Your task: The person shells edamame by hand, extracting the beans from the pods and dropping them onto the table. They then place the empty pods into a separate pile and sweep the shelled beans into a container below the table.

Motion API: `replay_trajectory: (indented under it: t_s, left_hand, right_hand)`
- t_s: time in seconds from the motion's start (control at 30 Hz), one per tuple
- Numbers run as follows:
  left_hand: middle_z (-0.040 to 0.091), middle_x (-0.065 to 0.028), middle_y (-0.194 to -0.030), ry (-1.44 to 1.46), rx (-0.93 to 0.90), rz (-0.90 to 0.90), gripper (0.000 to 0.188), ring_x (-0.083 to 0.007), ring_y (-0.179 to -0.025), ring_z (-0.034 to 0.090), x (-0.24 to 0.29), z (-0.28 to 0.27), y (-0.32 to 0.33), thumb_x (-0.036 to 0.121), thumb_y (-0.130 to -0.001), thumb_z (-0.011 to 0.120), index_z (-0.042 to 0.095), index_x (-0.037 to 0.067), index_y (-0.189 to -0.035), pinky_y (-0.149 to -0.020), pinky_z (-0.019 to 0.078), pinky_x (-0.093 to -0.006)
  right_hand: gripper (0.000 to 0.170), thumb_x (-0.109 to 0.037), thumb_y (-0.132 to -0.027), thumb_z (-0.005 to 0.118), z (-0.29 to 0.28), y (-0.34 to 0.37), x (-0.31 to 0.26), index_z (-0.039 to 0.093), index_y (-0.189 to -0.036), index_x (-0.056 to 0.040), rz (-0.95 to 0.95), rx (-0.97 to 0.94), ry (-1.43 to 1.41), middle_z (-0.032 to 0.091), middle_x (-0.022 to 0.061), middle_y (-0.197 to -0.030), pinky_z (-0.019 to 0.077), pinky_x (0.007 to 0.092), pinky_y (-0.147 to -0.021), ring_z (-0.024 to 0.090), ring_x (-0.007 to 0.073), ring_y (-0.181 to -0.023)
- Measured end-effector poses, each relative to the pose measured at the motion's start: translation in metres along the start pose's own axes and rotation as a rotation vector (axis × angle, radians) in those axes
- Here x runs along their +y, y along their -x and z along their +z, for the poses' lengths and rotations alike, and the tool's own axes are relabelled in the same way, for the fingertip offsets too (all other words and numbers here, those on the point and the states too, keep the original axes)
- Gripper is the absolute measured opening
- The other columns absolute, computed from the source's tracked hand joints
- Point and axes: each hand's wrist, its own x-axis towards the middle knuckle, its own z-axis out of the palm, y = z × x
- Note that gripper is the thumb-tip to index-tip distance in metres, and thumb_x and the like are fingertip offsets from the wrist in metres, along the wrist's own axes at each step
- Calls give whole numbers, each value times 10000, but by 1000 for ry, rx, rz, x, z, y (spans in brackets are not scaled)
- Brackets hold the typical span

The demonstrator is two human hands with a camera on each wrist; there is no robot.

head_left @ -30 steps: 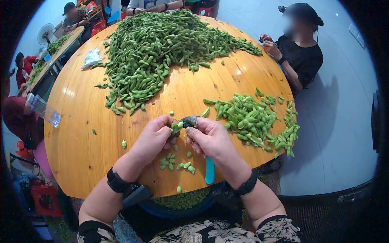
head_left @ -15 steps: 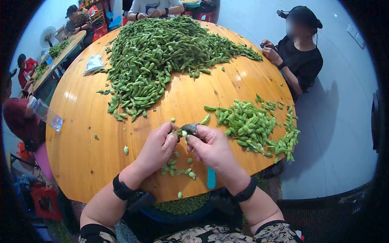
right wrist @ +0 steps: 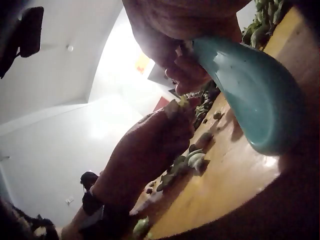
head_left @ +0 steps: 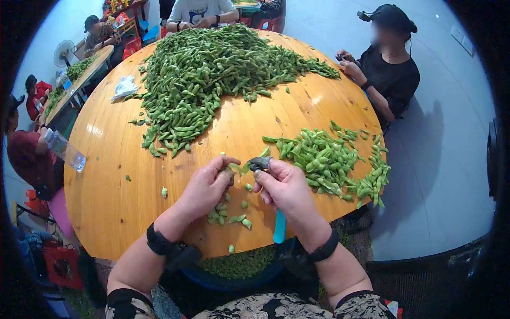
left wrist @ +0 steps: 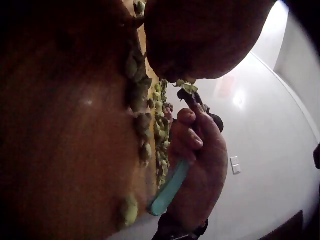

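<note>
In the head view my left hand (head_left: 206,183) pinches a split green soybean pod (head_left: 234,168) between thumb and fingertips. My right hand (head_left: 284,183) grips a turquoise-handled tool (head_left: 279,227), its handle sticking out below the palm; its working end is hidden. A dark grey covering (head_left: 262,162) wraps the right forefinger, which is right beside the pod's torn end. The right wrist view shows the handle (right wrist: 260,95) close up, the left hand (right wrist: 155,135) beyond. Below the hands, several shelled beans (head_left: 219,212) lie on the wooden table (head_left: 117,212).
A large heap of pods (head_left: 191,80) covers the table's far side. A smaller pod pile (head_left: 324,159) lies to the right. At the left stand out a clear bottle (head_left: 65,150) and white tissue (head_left: 125,87). A tub of beans (head_left: 239,266) sits below the edge. Other people sit around.
The pale bean between my fingers has left the pod, and a bean now shows beneath the hands. My hands have drawn slightly apart; the right one still grips the tool.
</note>
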Motion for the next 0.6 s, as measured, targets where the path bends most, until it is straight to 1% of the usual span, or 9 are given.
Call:
replay_trajectory:
  t_s: [0.13,0.2,0.23,0.3,0.33,0.4,0.47,0.57,0.6]
  left_hand:
    - [514,6,-739,-49,57,65,198,-75,-682,482,-9,-6,-3,87,-926,458,577,25,-1072,-618,418,-219]
    - [565,-54,-794,-449,62,349,178,-168,-755,549,-10,-8,-1,88,-882,513,607,42,-1026,-694,458,-292]
    - [565,-54,-794,-454,67,349,178,-168,-755,549,-8,-7,0,88,-882,513,607,42,-1026,-694,458,-292]
    - [583,-117,-890,-749,-25,540,177,-279,-863,557,-4,0,2,100,-833,566,628,48,-990,-789,456,-372]
    - [575,-133,-938,-744,-64,527,177,-317,-930,528,0,7,4,115,-812,592,632,49,-971,-839,435,-399]
    - [578,-125,-937,-720,-125,506,160,-309,-929,530,-1,11,5,112,-813,593,633,49,-955,-839,436,-393]
    - [583,-112,-936,-625,-230,460,116,-294,-925,535,1,14,15,120,-825,594,635,52,-909,-838,437,-387]
    - [586,-118,-956,-682,-281,430,114,-293,-941,545,17,5,40,128,-838,592,632,48,-909,-844,438,-383]
    - [592,-120,-978,-581,-236,411,114,-281,-991,542,26,-4,52,122,-844,586,633,41,-909,-868,427,-368]
  right_hand:
    - [156,-99,-906,525,-19,3,-3,626,-1013,-49,-21,116,-30,584,-5,-651,340,167,-374,463,16,-454]
    - [150,-109,-909,518,-39,5,-9,624,-995,-46,-43,188,-36,570,-7,-635,336,167,-370,454,17,-447]
    - [135,-115,-912,511,-51,6,-12,613,-955,-39,-49,245,-31,560,-7,-630,330,168,-365,447,20,-441]
    - [131,-112,-914,491,-74,10,-12,570,-848,-31,-54,270,-6,549,-2,-639,320,175,-351,439,26,-432]
    - [133,-112,-915,493,-79,13,-10,561,-833,-31,-22,239,-29,551,0,-645,320,176,-350,443,28,-434]
    - [138,-111,-916,496,-81,20,-3,553,-818,-32,6,184,-59,553,3,-652,319,177,-348,447,30,-435]
    - [124,-119,-922,500,-80,25,6,568,-874,-28,92,110,-36,549,6,-652,322,180,-347,457,35,-439]
    - [129,-126,-925,506,-81,31,14,573,-945,-18,62,102,-108,550,15,-665,333,181,-350,468,41,-441]
    - [146,-118,-924,504,-84,31,17,570,-1002,-13,39,90,-102,553,22,-677,344,181,-352,471,43,-439]
